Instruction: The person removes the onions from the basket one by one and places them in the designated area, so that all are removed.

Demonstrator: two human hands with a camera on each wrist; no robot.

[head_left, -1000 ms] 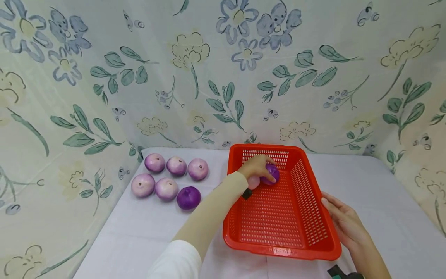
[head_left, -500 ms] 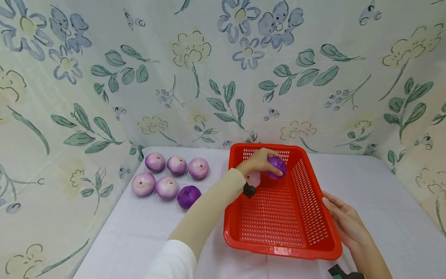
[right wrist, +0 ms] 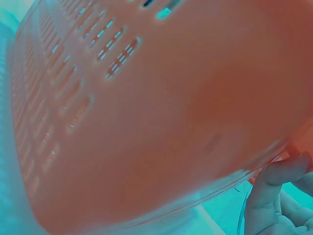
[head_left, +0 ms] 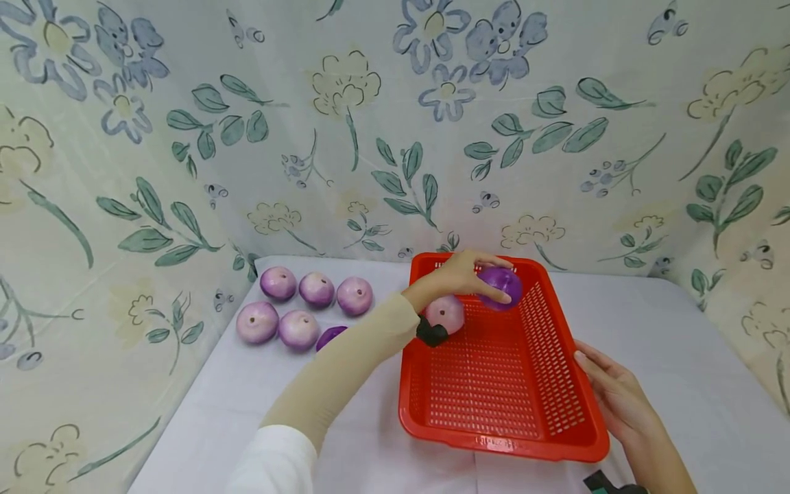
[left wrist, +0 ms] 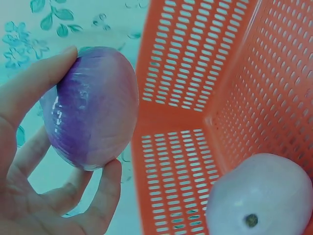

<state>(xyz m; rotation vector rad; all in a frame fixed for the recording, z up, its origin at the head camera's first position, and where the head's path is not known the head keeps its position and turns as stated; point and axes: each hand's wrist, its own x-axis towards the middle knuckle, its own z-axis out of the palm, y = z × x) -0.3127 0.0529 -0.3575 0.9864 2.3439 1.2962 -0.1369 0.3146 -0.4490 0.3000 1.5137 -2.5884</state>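
Observation:
My left hand (head_left: 455,276) holds a deep purple onion (head_left: 503,288) over the back part of the red basket (head_left: 494,442). In the left wrist view, thumb and fingertips pinch this onion (left wrist: 95,107) from opposite sides, and its skin looks glossy. A paler onion (head_left: 447,313) lies in the basket's back left corner, below the left wrist. At the right side, my right hand (head_left: 617,394) grips the basket's rim. The right wrist view has the basket's outer wall (right wrist: 146,137) close up, with the right thumb and fingers (right wrist: 281,174) at its edge.
Several pale purple onions (head_left: 299,330) stand in two rows on the white cloth (head_left: 210,425) to the left. A dark purple onion (head_left: 330,336) there is partly hidden by the left forearm. A floral curtain (head_left: 345,158) hangs behind the table.
My left hand has lifted the purple onion up and to the right within the basket area, uncovering more of the pale onion. The left forearm now covers part of the dark onion. The right hand stays put.

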